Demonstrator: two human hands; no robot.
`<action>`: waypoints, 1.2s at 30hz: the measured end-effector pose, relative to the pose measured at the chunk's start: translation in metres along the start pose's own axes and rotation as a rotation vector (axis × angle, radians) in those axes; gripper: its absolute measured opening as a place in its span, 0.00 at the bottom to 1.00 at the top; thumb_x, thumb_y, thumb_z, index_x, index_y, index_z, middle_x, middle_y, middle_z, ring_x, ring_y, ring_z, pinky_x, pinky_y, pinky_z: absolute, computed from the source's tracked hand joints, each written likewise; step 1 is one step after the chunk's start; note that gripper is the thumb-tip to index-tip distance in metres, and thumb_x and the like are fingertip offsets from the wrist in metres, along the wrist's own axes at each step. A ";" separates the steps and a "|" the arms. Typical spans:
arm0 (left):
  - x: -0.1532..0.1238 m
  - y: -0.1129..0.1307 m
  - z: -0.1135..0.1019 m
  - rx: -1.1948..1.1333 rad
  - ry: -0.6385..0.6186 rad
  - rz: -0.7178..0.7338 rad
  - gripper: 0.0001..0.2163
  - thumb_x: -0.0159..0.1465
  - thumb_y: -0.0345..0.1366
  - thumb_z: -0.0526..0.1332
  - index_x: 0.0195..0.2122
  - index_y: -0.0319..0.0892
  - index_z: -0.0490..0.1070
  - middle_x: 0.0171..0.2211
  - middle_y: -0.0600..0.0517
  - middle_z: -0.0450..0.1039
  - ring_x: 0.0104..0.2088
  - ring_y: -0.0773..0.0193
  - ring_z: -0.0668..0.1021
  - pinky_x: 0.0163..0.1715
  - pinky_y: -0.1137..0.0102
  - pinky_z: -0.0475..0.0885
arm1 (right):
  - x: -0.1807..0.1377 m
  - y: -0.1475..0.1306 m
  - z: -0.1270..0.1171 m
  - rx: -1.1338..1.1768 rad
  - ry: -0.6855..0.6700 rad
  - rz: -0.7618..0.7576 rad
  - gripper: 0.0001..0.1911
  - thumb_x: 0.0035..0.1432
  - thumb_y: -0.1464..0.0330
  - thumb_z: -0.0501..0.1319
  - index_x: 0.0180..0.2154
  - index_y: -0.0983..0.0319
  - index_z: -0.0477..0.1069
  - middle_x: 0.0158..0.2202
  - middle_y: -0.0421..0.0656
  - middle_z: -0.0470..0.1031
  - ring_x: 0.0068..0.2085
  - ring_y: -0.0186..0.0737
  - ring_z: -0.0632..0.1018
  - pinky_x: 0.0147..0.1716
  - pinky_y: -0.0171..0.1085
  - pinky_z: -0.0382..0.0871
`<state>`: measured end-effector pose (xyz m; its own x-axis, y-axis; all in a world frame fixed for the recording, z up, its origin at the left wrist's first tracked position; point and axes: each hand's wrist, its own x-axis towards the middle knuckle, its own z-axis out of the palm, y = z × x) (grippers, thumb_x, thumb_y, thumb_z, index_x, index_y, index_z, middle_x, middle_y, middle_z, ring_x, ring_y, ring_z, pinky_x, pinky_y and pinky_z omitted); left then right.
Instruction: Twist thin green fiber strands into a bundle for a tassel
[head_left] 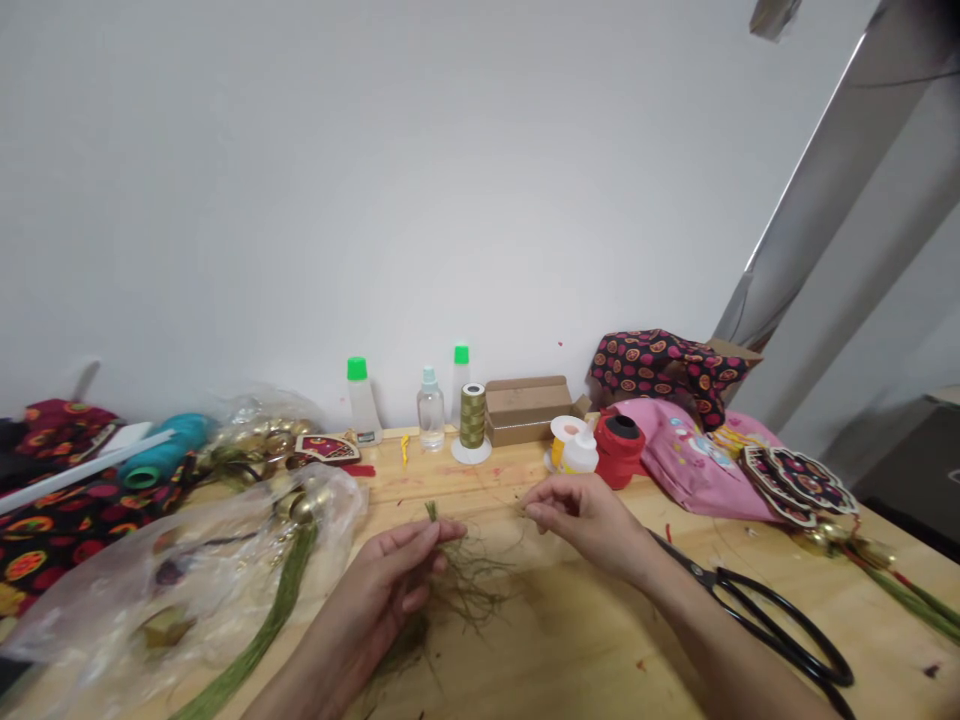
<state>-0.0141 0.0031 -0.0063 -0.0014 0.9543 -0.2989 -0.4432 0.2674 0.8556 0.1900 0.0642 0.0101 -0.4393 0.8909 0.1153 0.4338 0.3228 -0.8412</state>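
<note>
My left hand (401, 575) is closed on a small bundle of olive-green threads (431, 511), whose short end sticks up between thumb and fingers. Loose strands of thread (476, 580) spread over the wooden table to the right of that hand. Raised over the table, my right hand (581, 510) pinches thumb and forefinger together. A thin thread seems to run from its fingertips, though it is faint. Black-handled scissors (780, 620) lie partly under my right forearm.
Behind the hands stand an olive thread spool (472, 418), a clear bottle (431, 412), a cardboard box (527, 410), a white glue bottle (579, 452) and a red spool (619, 450). A plastic bag (97, 620) and green tassel (262, 640) lie left, a pink cloth (675, 450) right.
</note>
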 end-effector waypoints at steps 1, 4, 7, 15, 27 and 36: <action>-0.001 -0.001 0.002 0.024 -0.017 0.001 0.06 0.50 0.31 0.63 0.27 0.34 0.75 0.22 0.50 0.70 0.19 0.75 0.66 0.09 0.84 0.51 | -0.001 -0.002 0.002 0.112 -0.013 0.010 0.09 0.49 0.67 0.57 0.28 0.66 0.71 0.18 0.38 0.69 0.19 0.28 0.65 0.19 0.29 0.55; -0.003 -0.006 0.007 0.121 -0.130 0.031 0.06 0.52 0.33 0.61 0.25 0.35 0.75 0.19 0.51 0.68 0.15 0.76 0.62 0.09 0.81 0.48 | -0.004 -0.007 0.014 0.332 -0.067 0.012 0.08 0.47 0.66 0.59 0.28 0.65 0.71 0.19 0.38 0.69 0.21 0.28 0.66 0.21 0.29 0.58; -0.002 -0.016 0.008 0.257 -0.242 0.059 0.08 0.53 0.35 0.60 0.23 0.36 0.74 0.20 0.50 0.70 0.11 0.79 0.58 0.10 0.78 0.46 | -0.008 -0.009 0.027 0.401 -0.126 -0.003 0.08 0.46 0.66 0.60 0.28 0.64 0.72 0.21 0.38 0.70 0.22 0.29 0.67 0.23 0.30 0.60; 0.003 -0.013 0.001 0.232 -0.175 0.054 0.09 0.50 0.37 0.62 0.23 0.35 0.75 0.18 0.52 0.69 0.13 0.77 0.62 0.11 0.79 0.51 | -0.004 -0.007 0.020 0.372 -0.048 0.038 0.10 0.45 0.64 0.60 0.30 0.64 0.71 0.20 0.38 0.69 0.18 0.26 0.62 0.16 0.28 0.54; -0.003 0.001 -0.001 0.077 -0.106 0.085 0.05 0.49 0.32 0.63 0.23 0.34 0.75 0.22 0.48 0.71 0.21 0.72 0.68 0.14 0.81 0.59 | 0.000 -0.004 0.019 0.406 -0.006 0.048 0.12 0.44 0.62 0.61 0.26 0.66 0.71 0.18 0.35 0.63 0.20 0.27 0.62 0.20 0.29 0.52; 0.001 -0.012 -0.002 0.181 -0.287 0.046 0.08 0.51 0.36 0.61 0.24 0.35 0.75 0.19 0.50 0.69 0.19 0.73 0.67 0.13 0.80 0.58 | -0.013 -0.007 0.051 0.949 -0.248 0.266 0.15 0.48 0.60 0.60 0.31 0.65 0.72 0.18 0.33 0.51 0.18 0.24 0.49 0.16 0.29 0.38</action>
<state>-0.0103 0.0007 -0.0175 0.2461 0.9577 -0.1492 -0.2820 0.2180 0.9343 0.1528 0.0348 -0.0126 -0.6176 0.7704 -0.1585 -0.2150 -0.3592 -0.9082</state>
